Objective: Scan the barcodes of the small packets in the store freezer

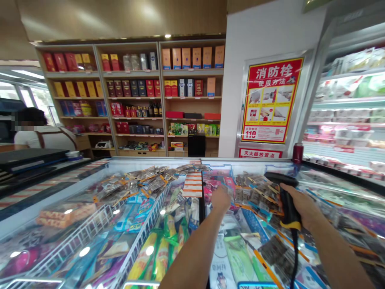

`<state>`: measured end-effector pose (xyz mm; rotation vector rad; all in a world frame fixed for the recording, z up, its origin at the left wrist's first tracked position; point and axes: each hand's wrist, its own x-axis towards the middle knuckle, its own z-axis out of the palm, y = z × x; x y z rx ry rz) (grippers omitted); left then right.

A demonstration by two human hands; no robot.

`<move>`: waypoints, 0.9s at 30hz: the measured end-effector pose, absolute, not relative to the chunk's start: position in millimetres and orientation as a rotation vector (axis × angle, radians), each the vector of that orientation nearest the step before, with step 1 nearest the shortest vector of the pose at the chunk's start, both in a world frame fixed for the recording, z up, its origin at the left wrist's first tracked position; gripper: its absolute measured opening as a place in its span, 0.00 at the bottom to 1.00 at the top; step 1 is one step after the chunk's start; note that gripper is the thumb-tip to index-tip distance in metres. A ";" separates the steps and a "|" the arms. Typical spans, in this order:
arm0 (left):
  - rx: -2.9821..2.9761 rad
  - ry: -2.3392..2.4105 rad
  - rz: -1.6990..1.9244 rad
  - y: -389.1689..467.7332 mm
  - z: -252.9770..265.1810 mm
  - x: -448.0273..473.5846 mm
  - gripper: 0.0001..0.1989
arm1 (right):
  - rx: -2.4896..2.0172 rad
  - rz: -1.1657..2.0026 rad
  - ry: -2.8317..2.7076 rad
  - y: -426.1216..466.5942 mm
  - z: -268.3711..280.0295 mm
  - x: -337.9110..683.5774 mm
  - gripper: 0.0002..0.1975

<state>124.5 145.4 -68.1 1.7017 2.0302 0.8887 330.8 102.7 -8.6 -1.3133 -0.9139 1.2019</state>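
My right hand (296, 202) is wrapped around the grip of a black and yellow barcode scanner (290, 206), whose cord hangs down toward me. The scanner's head points left above packs in the freezer. My left hand (221, 196) reaches forward over the middle of the chest freezer (201, 216), beside the dark divider. Bright pink packages (213, 185) show right by its fingers. Motion blur and the back of the hand hide what the fingers do. A strip of white and orange price labels (192, 184) lies just left of that hand.
Wire baskets (150, 226) inside the freezer hold bagged ice treats, with brown packs (156, 174) heaped on top. A dark red cylinder (297, 153) stands at the back right edge. Behind are shelves of boxes (135, 88) and a lit cooler (345, 120). A person (45, 132) is at left.
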 end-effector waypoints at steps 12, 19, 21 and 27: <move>1.701 2.546 0.917 106.0 -49.8 -14.9 0.18 | -1.266 1.228 -1.036 99.8 -10.8 282.5 0.10; 1.612 2.748 0.846 80.2 -52.8 -86.0 0.16 | -1.198 1.347 -1.094 95.6 -5.6 221.1 0.11; 1.677 2.716 0.817 76.9 -56.1 -86.5 0.14 | -1.210 1.375 -1.146 94.9 -6.3 204.5 0.12; 1.737 2.671 0.855 74.1 -63.1 -70.6 0.13 | -1.148 1.467 -1.247 81.5 -10.7 174.4 0.14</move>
